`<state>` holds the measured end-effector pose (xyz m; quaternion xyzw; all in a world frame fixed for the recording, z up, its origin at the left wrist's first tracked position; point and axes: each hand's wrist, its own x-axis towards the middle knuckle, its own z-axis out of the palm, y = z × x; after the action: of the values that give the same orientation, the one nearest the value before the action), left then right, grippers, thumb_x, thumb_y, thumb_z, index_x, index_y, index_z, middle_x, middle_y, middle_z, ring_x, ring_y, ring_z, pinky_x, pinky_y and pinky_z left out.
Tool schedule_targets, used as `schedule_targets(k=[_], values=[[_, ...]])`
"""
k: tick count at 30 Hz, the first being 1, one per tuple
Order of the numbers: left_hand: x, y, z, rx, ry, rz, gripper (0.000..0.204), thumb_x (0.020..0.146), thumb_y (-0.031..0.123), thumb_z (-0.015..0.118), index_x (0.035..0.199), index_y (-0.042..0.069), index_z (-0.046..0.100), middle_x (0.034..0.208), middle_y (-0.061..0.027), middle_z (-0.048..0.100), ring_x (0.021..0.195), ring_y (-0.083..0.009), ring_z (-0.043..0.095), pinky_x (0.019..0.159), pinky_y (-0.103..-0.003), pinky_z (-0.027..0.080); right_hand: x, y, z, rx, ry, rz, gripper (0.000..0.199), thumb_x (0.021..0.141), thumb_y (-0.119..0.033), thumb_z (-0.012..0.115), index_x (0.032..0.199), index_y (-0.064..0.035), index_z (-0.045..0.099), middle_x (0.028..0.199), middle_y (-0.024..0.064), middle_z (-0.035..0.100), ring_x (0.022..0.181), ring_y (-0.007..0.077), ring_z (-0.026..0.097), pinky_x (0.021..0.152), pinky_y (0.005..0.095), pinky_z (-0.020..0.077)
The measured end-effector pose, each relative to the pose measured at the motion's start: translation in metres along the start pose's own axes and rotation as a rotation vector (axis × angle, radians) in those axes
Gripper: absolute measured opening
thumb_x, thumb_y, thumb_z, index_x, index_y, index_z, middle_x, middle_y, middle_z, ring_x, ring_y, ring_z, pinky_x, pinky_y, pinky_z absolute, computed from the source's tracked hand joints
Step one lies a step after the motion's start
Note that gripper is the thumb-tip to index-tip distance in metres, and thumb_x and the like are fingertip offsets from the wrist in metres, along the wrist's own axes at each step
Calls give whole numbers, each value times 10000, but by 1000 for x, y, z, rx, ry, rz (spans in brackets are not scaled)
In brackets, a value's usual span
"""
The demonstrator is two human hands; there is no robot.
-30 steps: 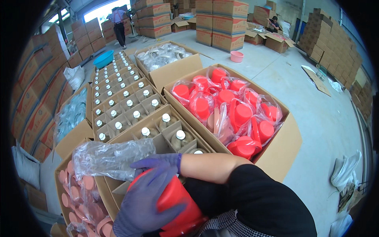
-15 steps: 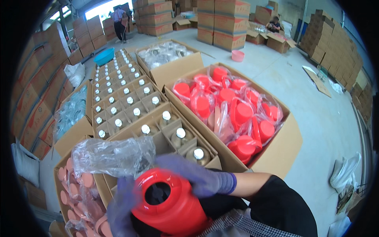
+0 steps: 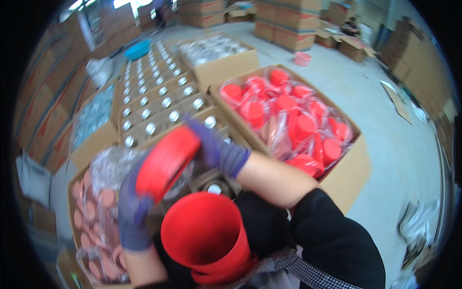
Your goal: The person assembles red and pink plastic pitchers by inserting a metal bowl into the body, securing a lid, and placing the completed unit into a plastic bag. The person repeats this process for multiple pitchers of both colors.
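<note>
Both of my hands wear purple-grey gloves. Between them they grip a red plastic flask top [image 3: 166, 161], round and ring-like, tilted on edge and blurred by motion. My left hand [image 3: 132, 202] has hold of its lower left side, and my right hand [image 3: 208, 142] wraps its upper right edge. Below, close to my body, a red flask casing [image 3: 204, 231] rests tilted with its wide round mouth uncovered and the inside dark. Just past the casing's rim, a bottle with a white cap [image 3: 214, 189] stands in a divided carton.
Divided cartons [image 3: 161, 115] of white-capped bottles run ahead. On the right sits a carton of bagged red cups and parts [image 3: 288, 113]; on the left, a carton of pink parts [image 3: 91, 209], with crumpled clear plastic [image 3: 113, 166] beside it. Stacked boxes [image 3: 62, 101] line the left.
The red top has come off the casing and moved forward in both hands, tilting over. The casing's mouth now shows. The crumpled plastic lies further left and is partly covered by the top.
</note>
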<state>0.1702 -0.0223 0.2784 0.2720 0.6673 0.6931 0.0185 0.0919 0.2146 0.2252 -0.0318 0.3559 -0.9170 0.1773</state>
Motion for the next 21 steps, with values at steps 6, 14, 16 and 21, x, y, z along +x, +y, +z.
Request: schedule_targets(k=[6, 14, 16, 21], values=[[19, -71, -10, -1034, -125, -414, 615, 1036, 347, 626, 1507, -13, 462, 1436, -161, 614, 1329, -285, 597, 1142, -441, 482, 8, 2, 6, -1297, 4, -1075, 619, 908, -325, 773, 1419, -43, 567, 1438, 190, 567, 1347, 350, 540, 1158, 452, 416], [15, -88, 0, 306, 113, -43, 692, 939, 334, 789, 1484, 0, 527, 1419, -129, 604, 1278, -208, 596, 1088, -355, 475, 3, 32, 4, -923, 123, -181, 556, 1002, -364, 639, 1410, -3, 529, 1380, 200, 599, 1296, 330, 594, 1077, 444, 500], [16, -84, 2, 504, 91, 117, 686, 931, 345, 799, 1465, -2, 544, 1345, -107, 644, 1217, -202, 625, 1057, -348, 495, 6, 31, 5, -283, 84, 0, 652, 1030, -434, 595, 1485, 11, 456, 1414, 205, 575, 1284, 334, 598, 1059, 414, 510], [7, -87, -3, 2, 184, -186, 744, 940, 399, 784, 1525, 29, 511, 1404, -156, 648, 1329, -236, 592, 1136, -366, 444, 5, 46, -14, -1333, -34, -774, 822, 942, -344, 728, 1597, -45, 332, 1474, 244, 506, 1272, 376, 597, 1039, 428, 524]])
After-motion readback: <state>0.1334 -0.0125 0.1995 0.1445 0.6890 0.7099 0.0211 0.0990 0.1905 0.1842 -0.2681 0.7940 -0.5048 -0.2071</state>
